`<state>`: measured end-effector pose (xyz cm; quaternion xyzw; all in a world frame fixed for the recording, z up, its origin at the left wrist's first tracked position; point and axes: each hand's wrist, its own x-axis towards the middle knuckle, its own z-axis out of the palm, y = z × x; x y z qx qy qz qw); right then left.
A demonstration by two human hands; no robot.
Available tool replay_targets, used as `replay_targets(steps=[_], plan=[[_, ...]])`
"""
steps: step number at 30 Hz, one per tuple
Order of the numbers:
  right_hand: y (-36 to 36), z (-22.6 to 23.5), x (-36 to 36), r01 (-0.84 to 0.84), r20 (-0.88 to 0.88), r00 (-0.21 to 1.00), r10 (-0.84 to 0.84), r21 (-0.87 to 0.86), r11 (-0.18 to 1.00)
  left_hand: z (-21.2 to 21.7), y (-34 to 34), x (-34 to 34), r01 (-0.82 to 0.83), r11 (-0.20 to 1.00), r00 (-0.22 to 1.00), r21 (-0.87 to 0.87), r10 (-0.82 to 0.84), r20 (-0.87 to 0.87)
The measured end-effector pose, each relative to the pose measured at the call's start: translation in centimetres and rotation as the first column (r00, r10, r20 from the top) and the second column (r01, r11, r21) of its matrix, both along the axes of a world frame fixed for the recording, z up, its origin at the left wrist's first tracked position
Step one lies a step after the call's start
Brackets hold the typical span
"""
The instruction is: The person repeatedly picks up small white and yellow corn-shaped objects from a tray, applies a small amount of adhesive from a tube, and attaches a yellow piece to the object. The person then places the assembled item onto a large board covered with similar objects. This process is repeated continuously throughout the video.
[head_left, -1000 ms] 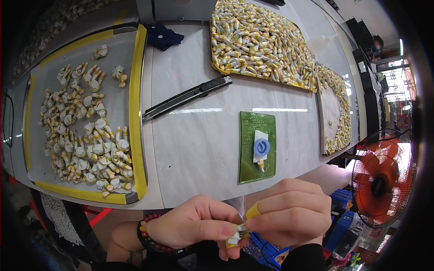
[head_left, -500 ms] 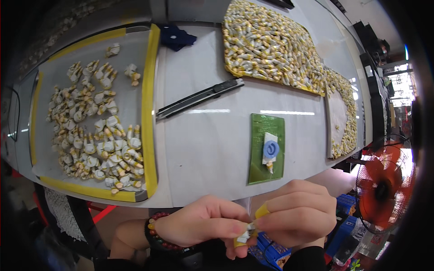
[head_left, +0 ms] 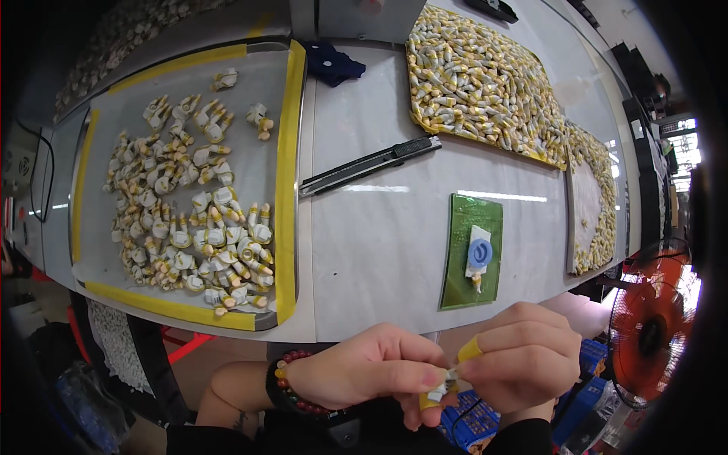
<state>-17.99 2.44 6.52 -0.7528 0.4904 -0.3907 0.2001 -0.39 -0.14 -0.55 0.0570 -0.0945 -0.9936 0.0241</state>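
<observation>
White table (head_left: 379,243) fills the view ahead of both hands, which meet below its near edge. The left hand (head_left: 364,375) and right hand (head_left: 523,364) are pressed together, fingertips pinched on one small white-and-yellow part (head_left: 447,379); yellow caps seem to cover a right fingertip and a left one, though the part itself is too small to read clearly. Compared with a second ago, the hands hold the same pinch and have barely moved, so the fiddly fitting work looks ongoing rather than finished. Just beyond the right hand lies a green rectangular mat (head_left: 472,254) carrying a white piece with a round blue disc. Farther ahead of the hands sits a black utility knife (head_left: 371,164). Ahead and left, a grey tray (head_left: 288,152) edged in yellow tape holds loose parts; far ahead and right, a heap of white-and-yellow parts (head_left: 478,80).
</observation>
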Motion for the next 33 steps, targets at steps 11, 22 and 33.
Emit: replay_targets(steps=[11, 22, 33], plan=[[-0.03, 0.04, -0.17, -0.007, 0.041, 0.999, 0.006, 0.017, 1.0, 0.07, -0.22, 0.05, 0.031, 1.0, 0.999, 0.001, -0.031, 0.015], [-0.19, -0.42, -0.37, -0.041, 0.083, 0.996, 0.043, -0.022, 0.999, -0.19, -0.23, 0.22, 0.076, 0.989, 0.997, 0.126, -0.075, -0.011], [-0.15, -0.09, -0.22, -0.034, 0.097, 0.995, 0.031, 0.031, 0.999, 0.04, -0.5, 0.5, 0.093, 0.996, 0.996, 0.016, -0.094, 0.013]])
